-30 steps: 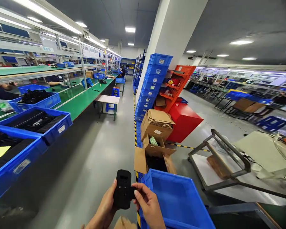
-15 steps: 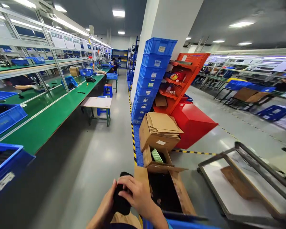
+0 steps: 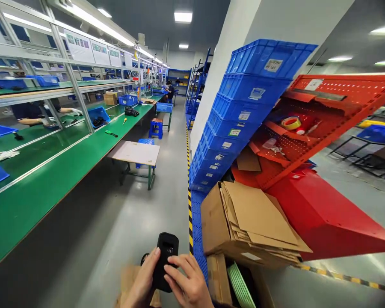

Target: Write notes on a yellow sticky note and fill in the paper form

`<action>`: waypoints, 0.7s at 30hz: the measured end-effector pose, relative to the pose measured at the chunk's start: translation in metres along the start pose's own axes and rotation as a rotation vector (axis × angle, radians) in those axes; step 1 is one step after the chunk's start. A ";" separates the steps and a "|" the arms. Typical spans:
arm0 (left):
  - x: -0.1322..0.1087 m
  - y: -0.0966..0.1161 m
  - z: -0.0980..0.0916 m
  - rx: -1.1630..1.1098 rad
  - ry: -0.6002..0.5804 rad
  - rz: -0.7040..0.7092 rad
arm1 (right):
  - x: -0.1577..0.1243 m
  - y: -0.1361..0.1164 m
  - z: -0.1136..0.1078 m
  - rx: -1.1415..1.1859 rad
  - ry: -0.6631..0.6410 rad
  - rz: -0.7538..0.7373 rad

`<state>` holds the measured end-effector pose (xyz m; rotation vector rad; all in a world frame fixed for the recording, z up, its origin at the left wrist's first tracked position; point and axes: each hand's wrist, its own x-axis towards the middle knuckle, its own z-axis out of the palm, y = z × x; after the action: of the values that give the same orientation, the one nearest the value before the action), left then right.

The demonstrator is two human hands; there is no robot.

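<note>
My left hand [image 3: 144, 276] is wrapped round a black, rounded rectangular case [image 3: 165, 259], thumb along its left edge. The case has a recess near its upper end and small white marks; its exact kind I cannot make out. My right hand [image 3: 189, 278] has bent fingers pressed on the lower right of the case, the thumb underneath them. Both hands are low in the middle of the view, above the grey floor. A small dark round thing [image 3: 144, 258] shows just left of the case, partly hidden by my left hand.
A long green workbench [image 3: 67, 164] runs down the left, where a co-worker's arms [image 3: 35, 121] show. A low table [image 3: 134, 152] juts into the aisle. On the right stand stacked blue crates [image 3: 240, 115], a carton of flattened cardboard [image 3: 259, 214], a red shelf rack [image 3: 327, 132] and a red bin [image 3: 333, 214].
The view has moved forward along the aisle, so crates and carton look nearer, while the open box and cart have left view. The right fingers have slid lower, uncovering the case's upper face.
</note>
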<state>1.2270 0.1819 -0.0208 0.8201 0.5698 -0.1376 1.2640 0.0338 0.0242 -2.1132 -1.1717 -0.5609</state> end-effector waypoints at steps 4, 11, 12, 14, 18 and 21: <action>0.088 0.070 0.042 0.058 -0.110 0.017 | 0.072 0.079 0.016 -0.069 -0.012 0.050; 0.243 0.151 0.099 0.152 -0.179 -0.076 | 0.173 0.211 0.023 -0.063 0.083 0.245; 0.267 0.157 0.107 0.168 -0.181 -0.079 | 0.185 0.234 0.025 -0.071 0.069 0.262; 0.317 0.170 0.125 0.212 -0.189 -0.060 | 0.210 0.286 0.031 -0.080 -0.035 0.208; 0.411 0.198 0.176 0.272 -0.181 -0.009 | 0.249 0.413 0.047 -0.117 -0.254 0.161; 0.477 0.227 0.218 0.225 -0.193 -0.065 | 0.268 0.524 0.055 -0.382 -0.091 0.545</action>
<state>1.7965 0.2258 -0.0073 0.9949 0.4033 -0.3414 1.8537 0.0245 -0.0186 -2.6683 -0.5070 -0.4567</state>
